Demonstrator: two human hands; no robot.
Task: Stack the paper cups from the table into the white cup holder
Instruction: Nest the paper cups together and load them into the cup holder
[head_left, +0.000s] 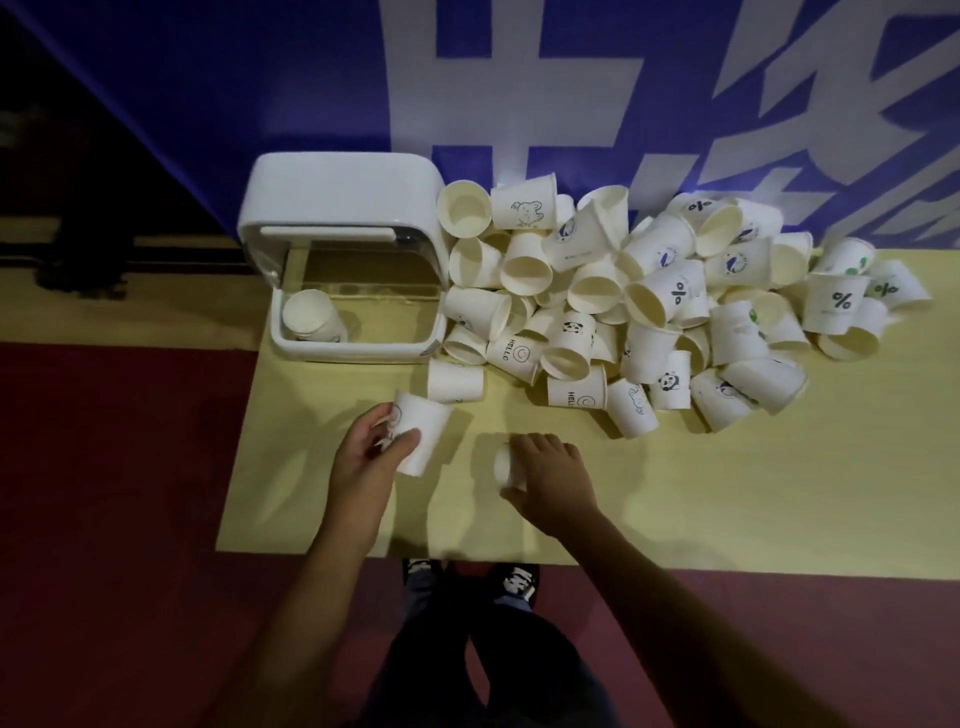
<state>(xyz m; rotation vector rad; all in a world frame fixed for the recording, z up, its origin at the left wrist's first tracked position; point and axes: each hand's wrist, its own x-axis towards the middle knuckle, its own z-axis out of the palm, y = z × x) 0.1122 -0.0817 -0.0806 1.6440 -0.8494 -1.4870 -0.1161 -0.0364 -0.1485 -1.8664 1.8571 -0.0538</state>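
Backdrop: a blue banner (519, 104) with large white characters hangs behind the table and fills the upper field. To the left of it the room is dark and nothing there can be made out.

Floor: dark red floor (104, 467) on the left and near sides.

Surface: a pale yellow table (727, 493), lit from above, its near edge just ahead of the person's shoes (514, 579).

Stock: a loose pile of paper cups (649, 301) covers the far right half of the table. The cups lie tumbled on their sides and over one another, some printed with pandas, "HELLO" or "%". The pile's left edge touches the holder.

White cup holder (337, 187): far left corner of the table, lid raised, with one inverted cup (311, 317) standing in its left compartment.

Stray cup (454, 382): on its side just in front of the holder, between the holder and the hands.

Left hand (363, 457): thumb and fingers curled round a paper cup (423, 431), which is tilted, near the table's left edge.

Right hand (550, 478): fingers curled over a second cup (505, 465), largely hidden beneath them, low over the table
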